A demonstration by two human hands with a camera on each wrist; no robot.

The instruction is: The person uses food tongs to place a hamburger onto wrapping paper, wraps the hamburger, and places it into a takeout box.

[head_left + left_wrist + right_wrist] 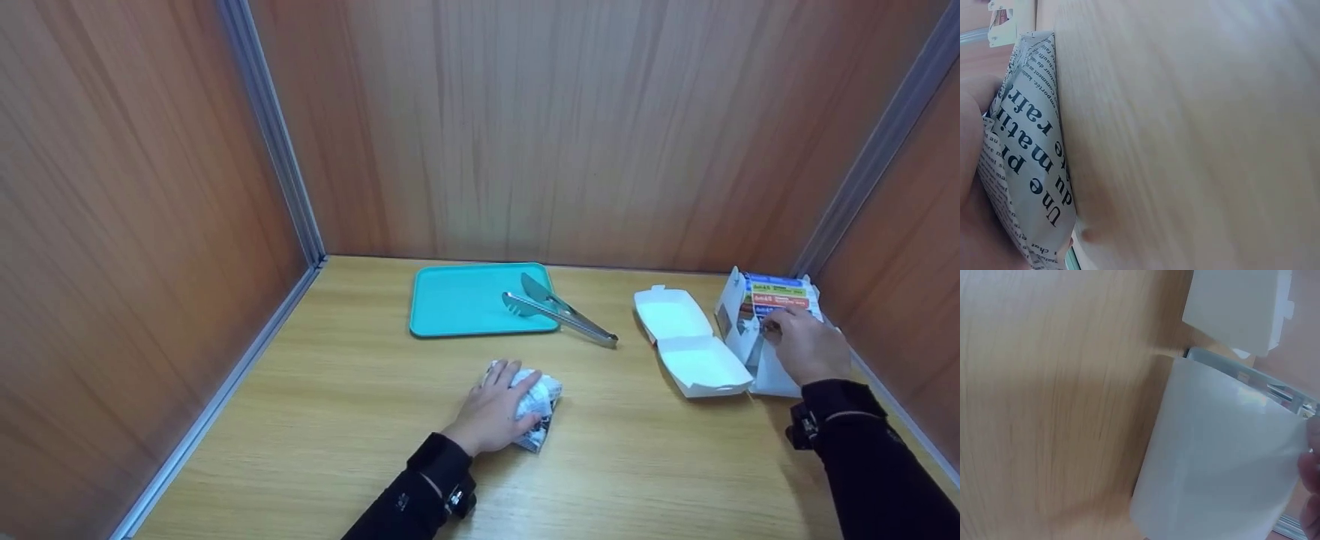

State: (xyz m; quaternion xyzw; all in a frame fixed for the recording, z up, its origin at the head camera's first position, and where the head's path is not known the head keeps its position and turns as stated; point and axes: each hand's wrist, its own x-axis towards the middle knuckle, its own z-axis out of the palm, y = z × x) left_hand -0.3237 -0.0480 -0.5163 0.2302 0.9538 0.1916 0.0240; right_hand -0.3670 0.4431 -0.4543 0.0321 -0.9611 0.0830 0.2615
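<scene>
My left hand [491, 412] lies over a packet wrapped in newsprint-patterned paper [546, 397], fingers spread across its top. In the left wrist view, the printed wrapper [1036, 152] rests on the table beneath that hand. On the right, my right hand [810, 346] is at a white stand with coloured strips [780, 291]. Its fingertips [1310, 472] pinch the upper edge of a smooth white sheet [1224, 455] hanging down the stand's front. Beside it sits an opened white clamshell box [705, 364], its lid folded back.
At the back is a turquoise tray [465, 300], with metal tongs [574, 319] lying across its right edge and onto the wooden table [337, 420]. Wood-grain panels [525, 135] with grey metal corner posts [274, 135] enclose the table at the back and sides.
</scene>
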